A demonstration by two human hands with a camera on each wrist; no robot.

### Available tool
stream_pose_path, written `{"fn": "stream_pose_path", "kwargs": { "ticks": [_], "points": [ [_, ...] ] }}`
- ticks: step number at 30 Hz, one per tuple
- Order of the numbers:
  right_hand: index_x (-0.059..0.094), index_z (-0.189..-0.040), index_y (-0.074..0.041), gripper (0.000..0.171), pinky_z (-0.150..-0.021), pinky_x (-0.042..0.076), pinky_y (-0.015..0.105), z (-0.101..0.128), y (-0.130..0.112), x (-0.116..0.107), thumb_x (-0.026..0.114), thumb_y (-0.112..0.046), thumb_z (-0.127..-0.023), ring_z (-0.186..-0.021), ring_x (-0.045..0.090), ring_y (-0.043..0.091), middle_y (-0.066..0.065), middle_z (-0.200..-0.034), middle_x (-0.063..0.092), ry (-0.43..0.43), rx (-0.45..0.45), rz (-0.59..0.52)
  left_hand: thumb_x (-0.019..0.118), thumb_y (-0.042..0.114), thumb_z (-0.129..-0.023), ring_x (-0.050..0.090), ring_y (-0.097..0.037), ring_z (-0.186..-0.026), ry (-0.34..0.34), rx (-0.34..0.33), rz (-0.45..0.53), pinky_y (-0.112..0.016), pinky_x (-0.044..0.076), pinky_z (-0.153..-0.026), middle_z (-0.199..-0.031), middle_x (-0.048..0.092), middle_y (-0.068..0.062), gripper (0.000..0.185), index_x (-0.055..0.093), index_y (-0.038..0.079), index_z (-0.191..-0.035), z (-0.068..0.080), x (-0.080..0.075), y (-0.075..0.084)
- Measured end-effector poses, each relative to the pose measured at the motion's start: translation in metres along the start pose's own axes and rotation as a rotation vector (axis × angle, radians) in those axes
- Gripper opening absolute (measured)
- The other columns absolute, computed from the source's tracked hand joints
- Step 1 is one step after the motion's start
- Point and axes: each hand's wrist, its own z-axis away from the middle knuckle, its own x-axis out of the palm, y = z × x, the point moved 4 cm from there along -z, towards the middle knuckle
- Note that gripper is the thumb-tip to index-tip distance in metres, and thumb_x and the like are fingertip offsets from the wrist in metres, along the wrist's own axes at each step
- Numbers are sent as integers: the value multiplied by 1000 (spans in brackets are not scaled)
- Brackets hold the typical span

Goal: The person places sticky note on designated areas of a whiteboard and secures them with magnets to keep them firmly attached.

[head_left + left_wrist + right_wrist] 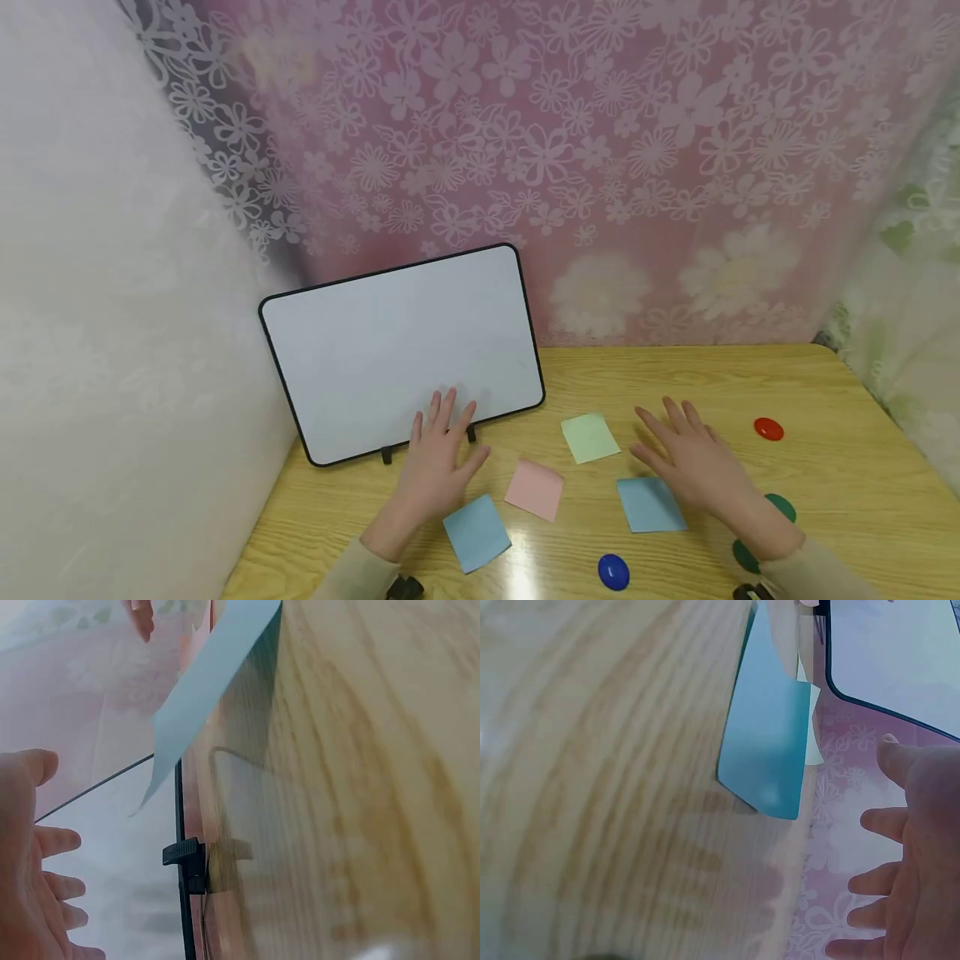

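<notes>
My left hand [441,467], fingers spread and holding nothing, hovers in front of the lower edge of a whiteboard [405,350] with a black frame. A blue sticky note [477,533] lies just below that hand, and a pink sticky note [535,489] is to its right. Over the table on the right is my right hand [697,462], also spread with nothing in it. Close under its thumb side sits a second blue sticky note [765,735], its edge curling up. A pale green sticky note [591,437] lies between the hands, farther back.
A red magnet-like disc [768,429] lies at the right, a blue one [613,572] near the front. Two green discs [782,507] are partly hidden by the right forearm. Black feet [191,864] support the whiteboard. Floral curtains [562,167] hang behind the wooden table [675,367].
</notes>
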Motion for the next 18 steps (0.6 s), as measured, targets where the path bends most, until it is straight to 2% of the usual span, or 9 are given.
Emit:
{"fn": "stream_pose_path", "kwargs": {
  "ticks": [5, 9, 14, 18],
  "points": [
    [49, -161, -10, 70, -102, 39, 81, -8, -3, -2, 57, -55, -109, -146, 29, 66, 39, -162, 34, 1, -36, -48, 56, 48, -111, 17, -37, -162, 89, 53, 72, -67, 21, -124, -175, 24, -15, 64, 46, 11, -163, 0, -4, -2],
    [48, -161, -8, 69, -104, 36, 82, -16, -7, -2, 56, -53, -110, -148, 26, 66, 38, -163, 33, -39, -32, -146, 61, 38, -110, 29, -39, -158, 163, 84, 185, -68, 31, -120, -170, 36, -18, 56, 54, 6, -156, 0, -7, -6],
    [47, -161, -6, 69, -109, 33, 80, -25, -16, -3, 55, -53, -111, -149, 29, 61, 36, -163, 36, -62, -35, -282, 62, 28, -110, 43, -38, -150, 227, 70, 381, -66, 39, -115, -164, 47, -17, 46, 62, 3, -149, 4, -9, -15],
    [48, -161, -6, 67, -110, 37, 76, -31, -22, -1, 57, -50, -111, -147, 38, 57, 32, -162, 41, -56, -54, -358, 62, 20, -110, 50, -37, -145, 303, 99, 442, -66, 45, -110, -158, 53, -18, 38, 65, 4, -144, 8, -13, -20]
  ]
}}
